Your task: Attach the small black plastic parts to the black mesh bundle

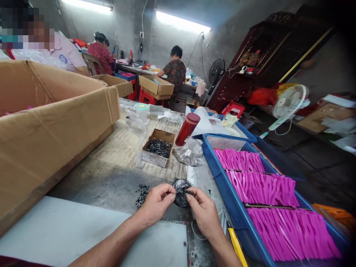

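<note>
My left hand (159,202) is closed in a pinch at the left edge of a small, round, shiny black bundle (182,197) that looks like a plastic bag. At its right edge my right hand (204,211) pinches the dark plastic between thumb and forefinger. What lies inside the bundle is hidden. Just left of it, a loose pile of small black pieces (142,194) lies on the table. Farther back stands an open small carton (155,160) filled with thin black pins or rivets (160,147). Beside that, a clear bag (190,152) holds small metallic parts.
A large cardboard box (61,148) takes up the left side. On the right, a blue crate (236,218) holds rows of magenta strips (264,189), with a yellow-handled tool (236,246) alongside. A dark red flask (188,129) stands behind the carton. Several people sit farther back.
</note>
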`<state>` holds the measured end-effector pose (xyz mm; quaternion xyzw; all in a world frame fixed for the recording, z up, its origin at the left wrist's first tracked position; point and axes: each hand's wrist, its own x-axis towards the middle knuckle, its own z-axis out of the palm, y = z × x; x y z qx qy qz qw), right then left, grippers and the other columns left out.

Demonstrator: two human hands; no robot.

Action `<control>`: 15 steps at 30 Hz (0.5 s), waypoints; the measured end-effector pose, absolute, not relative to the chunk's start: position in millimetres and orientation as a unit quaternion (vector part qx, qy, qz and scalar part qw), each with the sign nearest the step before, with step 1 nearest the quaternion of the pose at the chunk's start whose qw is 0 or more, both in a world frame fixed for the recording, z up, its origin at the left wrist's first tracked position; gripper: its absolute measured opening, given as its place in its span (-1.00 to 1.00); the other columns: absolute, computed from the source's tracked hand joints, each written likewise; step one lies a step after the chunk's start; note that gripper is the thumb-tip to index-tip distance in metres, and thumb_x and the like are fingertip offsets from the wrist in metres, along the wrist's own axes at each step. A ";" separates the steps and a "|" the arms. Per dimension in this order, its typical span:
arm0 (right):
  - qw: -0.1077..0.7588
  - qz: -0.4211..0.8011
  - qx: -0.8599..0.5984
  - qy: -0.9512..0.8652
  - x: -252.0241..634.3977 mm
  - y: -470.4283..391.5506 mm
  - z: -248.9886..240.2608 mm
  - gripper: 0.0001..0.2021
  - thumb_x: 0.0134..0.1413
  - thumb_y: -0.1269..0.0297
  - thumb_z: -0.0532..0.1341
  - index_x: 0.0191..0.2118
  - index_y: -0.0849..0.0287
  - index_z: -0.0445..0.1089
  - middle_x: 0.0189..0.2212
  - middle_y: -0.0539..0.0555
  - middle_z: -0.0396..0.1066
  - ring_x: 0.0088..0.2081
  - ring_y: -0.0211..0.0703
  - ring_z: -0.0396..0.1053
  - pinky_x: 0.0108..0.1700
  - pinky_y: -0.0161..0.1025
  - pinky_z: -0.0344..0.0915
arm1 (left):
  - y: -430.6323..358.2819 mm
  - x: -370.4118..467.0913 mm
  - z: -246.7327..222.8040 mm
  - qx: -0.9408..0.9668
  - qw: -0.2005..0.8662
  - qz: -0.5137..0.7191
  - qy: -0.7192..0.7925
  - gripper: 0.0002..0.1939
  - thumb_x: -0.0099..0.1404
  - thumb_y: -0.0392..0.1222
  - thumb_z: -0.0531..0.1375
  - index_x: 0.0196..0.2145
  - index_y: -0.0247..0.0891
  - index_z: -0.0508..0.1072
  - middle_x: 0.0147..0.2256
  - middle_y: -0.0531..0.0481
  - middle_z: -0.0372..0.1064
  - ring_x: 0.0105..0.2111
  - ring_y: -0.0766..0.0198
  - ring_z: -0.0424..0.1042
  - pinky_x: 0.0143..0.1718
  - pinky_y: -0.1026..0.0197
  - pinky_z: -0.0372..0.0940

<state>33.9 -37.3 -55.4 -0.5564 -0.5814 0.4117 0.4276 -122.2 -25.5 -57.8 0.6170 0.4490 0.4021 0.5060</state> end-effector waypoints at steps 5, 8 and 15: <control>0.506 0.537 -0.518 -0.432 31.1 -40.0 -53.3 -0.81 -0.21 0.19 0.22 -0.52 0.23 0.34 -0.72 -0.10 0.17 -0.62 -0.36 0.06 -0.55 -0.39 -0.01 | -26.7 -121.5 -58.2 0.587 0.567 0.405 0.411 -0.85 0.09 -0.19 0.07 -0.52 -0.35 0.29 -0.60 0.11 0.07 -0.56 0.40 0.05 -0.53 0.37 -0.01; 0.535 0.578 -0.489 -0.375 27.5 -41.6 -49.2 -0.80 -0.28 0.19 0.27 -0.55 0.25 0.35 -0.69 -0.07 0.21 -0.61 -0.37 0.05 -0.53 -0.39 -0.01 | -27.6 -121.2 -56.0 0.574 0.591 0.408 0.394 -0.83 0.08 -0.17 0.08 -0.52 -0.35 0.28 -0.60 0.11 0.07 -0.56 0.40 0.03 -0.52 0.37 -0.02; 0.550 0.604 -0.472 -0.332 17.3 -45.5 -48.2 -0.81 -0.32 0.23 0.30 -0.55 0.24 0.37 -0.65 -0.05 0.23 -0.60 -0.36 0.04 -0.53 -0.38 -0.01 | -29.2 -120.6 -54.1 0.536 0.637 0.411 0.372 -0.81 0.06 -0.15 0.12 -0.51 -0.35 0.28 -0.59 0.12 0.09 -0.58 0.43 0.03 -0.55 0.37 -0.03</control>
